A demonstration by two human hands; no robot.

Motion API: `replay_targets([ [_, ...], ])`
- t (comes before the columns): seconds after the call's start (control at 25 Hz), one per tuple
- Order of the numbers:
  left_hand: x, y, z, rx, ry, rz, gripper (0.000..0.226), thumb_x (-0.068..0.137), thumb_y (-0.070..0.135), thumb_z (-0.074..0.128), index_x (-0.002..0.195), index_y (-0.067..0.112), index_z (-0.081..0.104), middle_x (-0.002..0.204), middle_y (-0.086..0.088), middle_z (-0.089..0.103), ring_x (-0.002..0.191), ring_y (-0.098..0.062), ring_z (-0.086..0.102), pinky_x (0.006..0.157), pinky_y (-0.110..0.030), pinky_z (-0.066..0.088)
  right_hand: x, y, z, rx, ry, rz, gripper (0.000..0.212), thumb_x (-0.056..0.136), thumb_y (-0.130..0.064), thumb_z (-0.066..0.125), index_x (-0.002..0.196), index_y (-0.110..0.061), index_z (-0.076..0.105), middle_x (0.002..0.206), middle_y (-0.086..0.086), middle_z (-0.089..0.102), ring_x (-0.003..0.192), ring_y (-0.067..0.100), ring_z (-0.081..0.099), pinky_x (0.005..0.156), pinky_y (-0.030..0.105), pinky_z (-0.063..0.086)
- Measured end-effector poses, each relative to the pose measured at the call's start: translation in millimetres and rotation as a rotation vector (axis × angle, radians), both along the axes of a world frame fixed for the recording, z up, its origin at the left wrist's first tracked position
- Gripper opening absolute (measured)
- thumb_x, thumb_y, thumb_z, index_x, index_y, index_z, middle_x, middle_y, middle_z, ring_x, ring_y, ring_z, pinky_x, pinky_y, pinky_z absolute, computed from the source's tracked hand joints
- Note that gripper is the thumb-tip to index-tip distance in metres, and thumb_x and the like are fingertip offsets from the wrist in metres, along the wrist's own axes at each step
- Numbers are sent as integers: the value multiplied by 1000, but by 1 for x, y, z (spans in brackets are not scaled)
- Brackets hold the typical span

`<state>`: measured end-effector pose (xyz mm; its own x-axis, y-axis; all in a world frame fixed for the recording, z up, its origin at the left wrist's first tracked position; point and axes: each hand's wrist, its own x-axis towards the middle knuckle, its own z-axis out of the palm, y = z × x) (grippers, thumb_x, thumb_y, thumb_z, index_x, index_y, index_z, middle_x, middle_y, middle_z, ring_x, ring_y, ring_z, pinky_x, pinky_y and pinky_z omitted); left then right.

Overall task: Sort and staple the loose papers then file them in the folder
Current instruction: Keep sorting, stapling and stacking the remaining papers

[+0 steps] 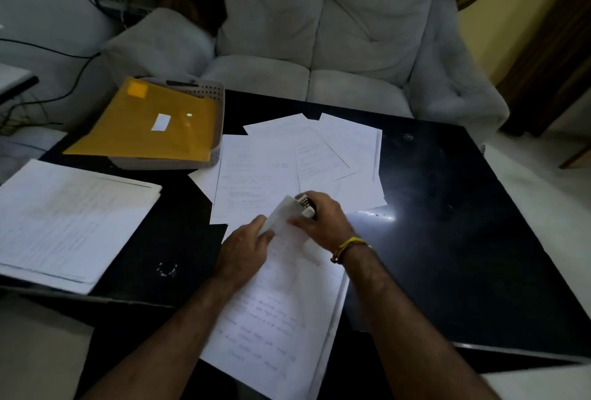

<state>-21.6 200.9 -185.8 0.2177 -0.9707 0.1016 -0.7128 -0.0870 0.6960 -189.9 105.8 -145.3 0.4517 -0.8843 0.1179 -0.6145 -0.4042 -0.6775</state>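
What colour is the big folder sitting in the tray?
The folder is yellow-orange, with a small white label; the head view shows it.

Dim room; a bright glare spot gleams on the glossy black counter (447, 207), edges bowed by wide-angle distortion.

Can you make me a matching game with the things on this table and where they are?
Things:
1. yellow paper folder
2. small stapler
3. thick stack of white papers
4. loose white sheets

Places:
A. fanned out mid-table
B. at the table's left edge
C. on the grey tray
D. in the right hand, at a page corner

Pairs: 1-C, 2-D, 3-B, 4-A
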Motion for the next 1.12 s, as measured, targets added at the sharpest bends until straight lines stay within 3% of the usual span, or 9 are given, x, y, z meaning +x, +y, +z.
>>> replay_targets([
  [0.08, 6, 0, -5, -26, 2, -22, 16, 91, 38, 48, 82, 28, 39, 75, 2, 57, 74, -26, 58, 61, -37, 47, 1, -11, -2, -7, 38, -47, 21, 76, -32, 79, 82, -19, 63, 84, -1, 58, 83, 19, 56, 72, 27, 42],
  [0.2, -3, -10, 0, -88, 75, 17, 13, 93, 37, 54, 89, 25, 50, 78, 8, 60, 73, -13, 57, 61, -30, 46, 2, -11, -4, -26, 69, -52, 23, 80, -29, 76, 71, -25, 55, 78, -3, 53, 76, 16, 52, 68, 28, 42],
  [0.36, -16, -26, -10, -219, 159, 139, 28, 96, 30, 54, 73, 20, 41, 61, 8, 45, 57, -14, 45, 51, -29, 35, 4, -9, -12, -13, 156, -5, 25, 81, -39, 73, 83, -26, 52, 87, -5, 54, 83, 18, 56, 71, 31, 45],
  [0.48, -13, -28, -24, -252, 117, 117, 22, 98, 30, 53, 80, 17, 50, 65, 8, 51, 56, -13, 48, 49, -28, 37, 3, -12, -12, -22, 247, 97, 54, 77, -61, 66, 109, -23, 47, 107, -6, 57, 94, 14, 61, 79, 34, 48],
  [0.64, -14, -31, -24, -255, 80, 107, 21, 99, 34, 49, 84, 19, 52, 67, 10, 54, 57, -10, 49, 49, -22, 36, 6, -23, 1, -318, 429, 277, 68, 78, -77, 38, 114, -19, 46, 105, -2, 57, 83, 21, 64, 77, 39, 48],
  [0.84, -15, -29, -26, -252, 85, 79, 26, 98, 41, 45, 89, 18, 55, 72, 11, 55, 59, -4, 50, 53, -10, 30, 12, -30, 10, -430, 492, 444, 56, 82, -68, 47, 108, -20, 53, 98, -2, 55, 71, 20, 60, 72, 37, 48],
  [1.0, -14, -33, -32, -255, 87, 73, 17, 97, 34, 53, 93, 19, 57, 77, 9, 60, 65, -8, 56, 58, -17, 42, 18, -29, 14, -472, 497, 472, 42, 85, -59, 57, 107, -23, 57, 101, -6, 59, 80, 19, 61, 76, 36, 43],
  [1.12, -14, -34, -33, -267, 86, 78, 14, 97, 31, 55, 92, 18, 56, 75, 10, 57, 63, -9, 53, 57, -21, 43, 20, -26, 11, -493, 481, 441, 36, 86, -54, 59, 105, -23, 59, 102, -7, 62, 84, 19, 60, 76, 34, 35],
])
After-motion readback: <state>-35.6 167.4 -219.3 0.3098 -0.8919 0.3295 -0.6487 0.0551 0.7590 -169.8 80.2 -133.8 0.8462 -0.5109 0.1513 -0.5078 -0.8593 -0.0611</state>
